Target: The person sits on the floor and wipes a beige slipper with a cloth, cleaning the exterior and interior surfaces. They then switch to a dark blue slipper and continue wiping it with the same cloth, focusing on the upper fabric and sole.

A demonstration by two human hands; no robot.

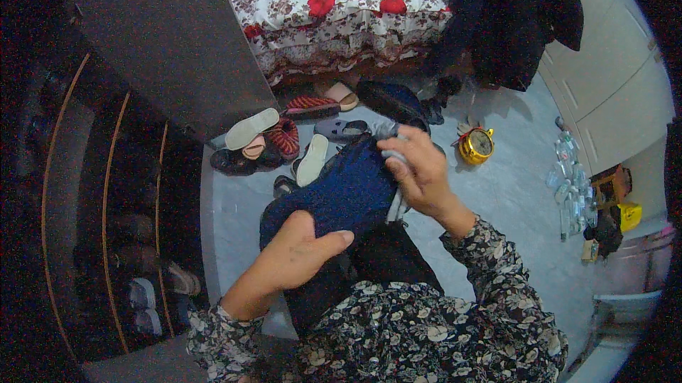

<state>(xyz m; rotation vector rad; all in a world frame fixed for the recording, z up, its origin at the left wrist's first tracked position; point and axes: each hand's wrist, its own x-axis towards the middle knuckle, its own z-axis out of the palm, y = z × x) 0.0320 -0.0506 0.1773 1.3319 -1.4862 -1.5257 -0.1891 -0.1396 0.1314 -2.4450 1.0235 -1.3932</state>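
Note:
Across my lap lies a dark blue fabric item, long and rounded; its exact kind I cannot make out. My left hand grips its near left end, thumb on top and the other fingers hidden beneath. At the far right end, my right hand is closed around a crumpled grey cloth, which touches the blue fabric. Just beyond stand loose shoes: a pale-soled shoe lying sole up, a grey clog and a red-and-black striped slipper.
More shoes, one an upturned pale-soled shoe, lie by a grey door panel. A dark shoe rack stands left. Right are a gold round clock, plastic bottles and white cabinets. A flowered bed skirt hangs behind.

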